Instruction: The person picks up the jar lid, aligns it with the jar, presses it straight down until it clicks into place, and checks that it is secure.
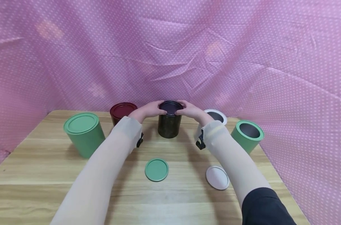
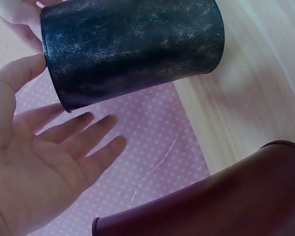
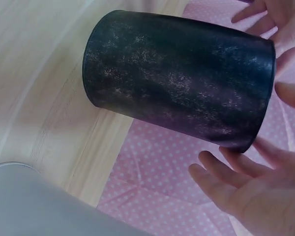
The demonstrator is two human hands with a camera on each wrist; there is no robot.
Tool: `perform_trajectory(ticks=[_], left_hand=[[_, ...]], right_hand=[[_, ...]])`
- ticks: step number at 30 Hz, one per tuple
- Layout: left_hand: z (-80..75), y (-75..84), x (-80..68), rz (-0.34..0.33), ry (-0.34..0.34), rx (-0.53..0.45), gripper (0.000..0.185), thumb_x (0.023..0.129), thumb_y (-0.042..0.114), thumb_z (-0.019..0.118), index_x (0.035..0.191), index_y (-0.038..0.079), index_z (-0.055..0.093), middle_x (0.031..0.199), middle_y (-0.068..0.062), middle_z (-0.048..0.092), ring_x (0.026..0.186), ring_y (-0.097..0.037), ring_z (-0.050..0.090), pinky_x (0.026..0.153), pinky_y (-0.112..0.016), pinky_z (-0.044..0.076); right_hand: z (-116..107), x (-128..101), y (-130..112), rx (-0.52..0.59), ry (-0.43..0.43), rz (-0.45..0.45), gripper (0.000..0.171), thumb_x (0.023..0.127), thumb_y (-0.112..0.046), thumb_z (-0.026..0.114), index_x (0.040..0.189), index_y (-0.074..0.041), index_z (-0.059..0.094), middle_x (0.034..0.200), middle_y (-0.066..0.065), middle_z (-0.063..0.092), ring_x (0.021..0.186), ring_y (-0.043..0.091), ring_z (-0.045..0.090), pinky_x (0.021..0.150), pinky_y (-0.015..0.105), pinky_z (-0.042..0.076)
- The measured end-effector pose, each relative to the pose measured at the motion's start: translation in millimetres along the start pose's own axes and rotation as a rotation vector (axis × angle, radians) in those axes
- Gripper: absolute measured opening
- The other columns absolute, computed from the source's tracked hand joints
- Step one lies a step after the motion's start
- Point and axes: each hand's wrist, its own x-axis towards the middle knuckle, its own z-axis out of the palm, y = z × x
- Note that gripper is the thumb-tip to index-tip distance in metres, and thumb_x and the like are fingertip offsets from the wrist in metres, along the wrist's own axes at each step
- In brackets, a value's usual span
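Status: we judge the work partly done. Three cans carry lids: the black can (image 1: pixel 169 125), the dark red can (image 1: pixel 122 113) and the large green can (image 1: pixel 83 133). Two cans stand open, the white can (image 1: pixel 215 116) and the small green can (image 1: pixel 247 135). Their likely lids lie loose on the tabletop (image 1: pixel 46 175): the green lid (image 1: pixel 156 169) and the white lid (image 1: pixel 217 177). We judge the black lid (image 1: pixel 171 107) to be the step in hand; whether it is fully seated cannot be told.

Location: the black can stands upright at the centre rear of the tabletop, at 12 o'clock from the green lid. The dark red can is at its 9 o'clock, near but apart. The white can is at its 3 o'clock, with the small green can beyond, toward 4 o'clock.

Hand pose: both forearms reach forward and converge on the can top.
- Our left hand (image 1: pixel 148 110) is at the lid's 9 o'clock edge. In the left wrist view the thumb touches the can rim and the fingers (image 2: pixel 83 135) lie straight and spread, off the wall: open, gripping nothing.
- Our right hand (image 1: pixel 192 111) mirrors it at 3 o'clock. In the right wrist view its fingers (image 3: pixel 236 172) are extended just beside the rim: open, at most fingertip contact.
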Motion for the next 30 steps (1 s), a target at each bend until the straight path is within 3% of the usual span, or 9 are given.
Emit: perform_trajectory(ticks=[6, 14, 23, 30], left_hand=[[5.2, 5.8, -2.5, 0.077, 0.065, 0.035, 0.071, 0.097, 0.031, 0.057, 0.151, -0.001, 0.025, 0.156, -0.021, 0.03, 0.145, -0.033, 0.026, 0.12, -0.044, 0.021], [20.0, 13.2, -15.1, 0.111, 0.091, 0.109, 0.075, 0.095, 0.041, 0.058, 0.153, 0.006, 0.025, 0.159, -0.019, 0.023, 0.148, -0.034, 0.018, 0.121, -0.047, 0.016], [40.4, 26.1, -26.6, 0.185, 0.151, 0.223, 0.08, 0.094, 0.049, 0.058, 0.156, 0.015, 0.02, 0.162, -0.01, 0.017, 0.15, -0.036, 0.008, 0.12, -0.055, 0.011], [55.5, 35.3, -35.0, 0.266, 0.186, 0.311, 0.079, 0.093, 0.051, 0.057, 0.155, 0.017, 0.023, 0.162, -0.009, 0.019, 0.15, -0.035, 0.01, 0.12, -0.055, 0.013]], right_hand=[[-10.2, -18.4, 3.2, -0.024, 0.012, -0.014, 0.073, 0.094, -0.03, 0.06, 0.154, -0.012, 0.023, 0.155, 0.016, 0.033, 0.143, 0.032, 0.031, 0.117, 0.044, 0.029], [-23.6, -53.5, 10.5, -0.116, -0.032, -0.052, 0.071, 0.097, -0.041, 0.055, 0.155, -0.019, 0.021, 0.159, 0.015, 0.026, 0.145, 0.034, 0.028, 0.118, 0.051, 0.024], [-22.0, -101.8, 25.1, -0.308, -0.004, -0.189, 0.068, 0.099, -0.035, 0.054, 0.155, -0.015, 0.021, 0.157, 0.019, 0.028, 0.14, 0.041, 0.033, 0.114, 0.058, 0.027], [-18.9, -137.0, 45.1, -0.374, 0.055, -0.262, 0.072, 0.096, -0.029, 0.06, 0.154, -0.008, 0.023, 0.158, 0.02, 0.024, 0.145, 0.04, 0.021, 0.117, 0.059, 0.019]])
